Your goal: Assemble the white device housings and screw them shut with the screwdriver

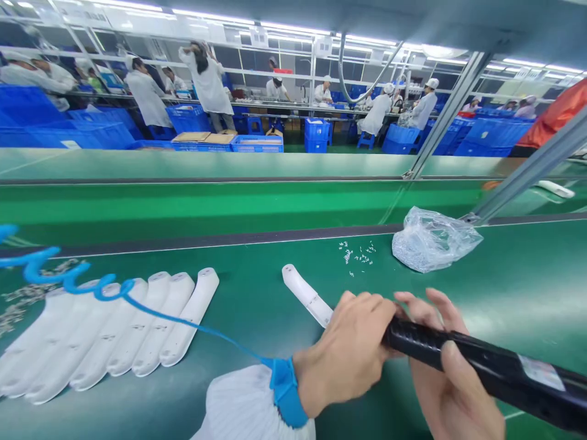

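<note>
A long black cylindrical tool (477,360) slants from the lower right toward the middle. My left hand (351,345), with a blue wrist strap, is closed round its front end. My right hand (452,373) holds the tool's body from below, with the thumb on its near side and some fingers raised. Just beyond my left hand lies a white curved plastic piece (305,289), partly hidden by that hand. Small light-coloured parts (360,253) are scattered farther back. A clear plastic bag (428,241) of small parts rests to their right.
Several white curved shells (190,318) lie in a row at left, beside scattered small metal parts (21,302). A coiled blue cord (105,290) crosses above them to my wrist strap. A metal post (513,183) rises at right. People in white work beyond the green conveyor (229,205).
</note>
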The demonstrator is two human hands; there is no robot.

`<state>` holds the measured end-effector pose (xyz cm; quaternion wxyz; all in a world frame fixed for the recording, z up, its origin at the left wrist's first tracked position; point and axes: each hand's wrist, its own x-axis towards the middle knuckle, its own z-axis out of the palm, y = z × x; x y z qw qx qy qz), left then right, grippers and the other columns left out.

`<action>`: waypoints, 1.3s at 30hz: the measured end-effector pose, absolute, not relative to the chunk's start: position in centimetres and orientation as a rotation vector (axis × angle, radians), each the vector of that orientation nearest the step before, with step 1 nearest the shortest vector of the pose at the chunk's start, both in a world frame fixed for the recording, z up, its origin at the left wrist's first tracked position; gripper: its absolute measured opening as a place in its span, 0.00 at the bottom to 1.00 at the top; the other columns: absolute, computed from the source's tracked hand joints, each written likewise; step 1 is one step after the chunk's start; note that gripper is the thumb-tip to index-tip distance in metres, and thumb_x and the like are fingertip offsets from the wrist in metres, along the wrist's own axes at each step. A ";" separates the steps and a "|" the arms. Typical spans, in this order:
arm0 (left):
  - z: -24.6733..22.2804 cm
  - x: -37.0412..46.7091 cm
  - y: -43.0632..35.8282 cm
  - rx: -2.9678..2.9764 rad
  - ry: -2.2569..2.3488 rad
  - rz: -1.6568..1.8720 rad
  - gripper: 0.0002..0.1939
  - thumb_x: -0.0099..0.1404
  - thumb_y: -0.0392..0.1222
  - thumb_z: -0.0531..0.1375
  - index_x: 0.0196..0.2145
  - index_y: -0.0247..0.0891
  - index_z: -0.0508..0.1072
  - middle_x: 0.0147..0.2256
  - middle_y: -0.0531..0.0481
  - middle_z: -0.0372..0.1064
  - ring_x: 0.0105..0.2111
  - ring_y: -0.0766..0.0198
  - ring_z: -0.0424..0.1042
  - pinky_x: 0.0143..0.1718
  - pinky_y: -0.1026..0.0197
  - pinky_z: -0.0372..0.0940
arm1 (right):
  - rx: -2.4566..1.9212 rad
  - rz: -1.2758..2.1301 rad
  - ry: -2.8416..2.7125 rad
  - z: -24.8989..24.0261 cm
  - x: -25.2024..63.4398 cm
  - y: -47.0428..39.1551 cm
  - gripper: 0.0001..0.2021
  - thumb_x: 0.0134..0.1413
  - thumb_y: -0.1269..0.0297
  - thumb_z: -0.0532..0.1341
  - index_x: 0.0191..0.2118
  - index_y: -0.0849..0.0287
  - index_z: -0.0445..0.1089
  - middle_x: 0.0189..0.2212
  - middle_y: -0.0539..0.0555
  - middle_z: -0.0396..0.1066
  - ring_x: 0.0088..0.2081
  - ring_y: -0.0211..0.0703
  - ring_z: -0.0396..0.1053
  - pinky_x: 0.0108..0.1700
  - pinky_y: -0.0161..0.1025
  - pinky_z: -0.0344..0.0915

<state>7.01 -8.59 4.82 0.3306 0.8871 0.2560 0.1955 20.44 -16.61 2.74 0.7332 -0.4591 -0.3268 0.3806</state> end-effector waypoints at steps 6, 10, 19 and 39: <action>2.1 3.8 -6.0 2.143 1.323 0.994 0.19 0.64 0.42 0.65 0.52 0.41 0.70 0.60 0.38 0.58 0.61 0.42 0.56 0.59 0.39 0.55 | -0.855 0.699 -0.721 5.6 21.6 -13.6 0.07 0.50 0.71 0.61 0.35 0.54 0.65 0.18 0.45 0.55 0.22 0.36 0.57 0.30 0.39 0.60; -0.1 0.2 -2.4 1.829 1.652 1.001 0.18 0.66 0.41 0.60 0.53 0.36 0.69 0.55 0.35 0.65 0.56 0.42 0.63 0.55 0.39 0.59 | -0.856 0.433 -0.830 5.6 23.3 -10.7 0.11 0.43 0.75 0.62 0.33 0.54 0.64 0.19 0.45 0.63 0.23 0.39 0.61 0.34 0.43 0.61; -0.2 -0.6 -2.9 1.676 0.980 0.707 0.15 0.66 0.40 0.56 0.48 0.45 0.76 0.51 0.47 0.73 0.50 0.53 0.70 0.53 0.52 0.63 | -0.786 0.463 -0.740 3.8 24.3 -5.7 0.10 0.41 0.74 0.63 0.29 0.55 0.63 0.18 0.44 0.63 0.22 0.38 0.59 0.34 0.43 0.58; 1.1 2.2 -5.9 1.975 0.963 0.963 0.09 0.71 0.41 0.60 0.31 0.42 0.77 0.34 0.55 0.76 0.39 0.61 0.71 0.51 0.54 0.57 | -0.774 0.732 -0.424 9.2 20.4 -10.5 0.08 0.38 0.73 0.59 0.27 0.58 0.59 0.21 0.43 0.39 0.22 0.32 0.44 0.26 0.34 0.53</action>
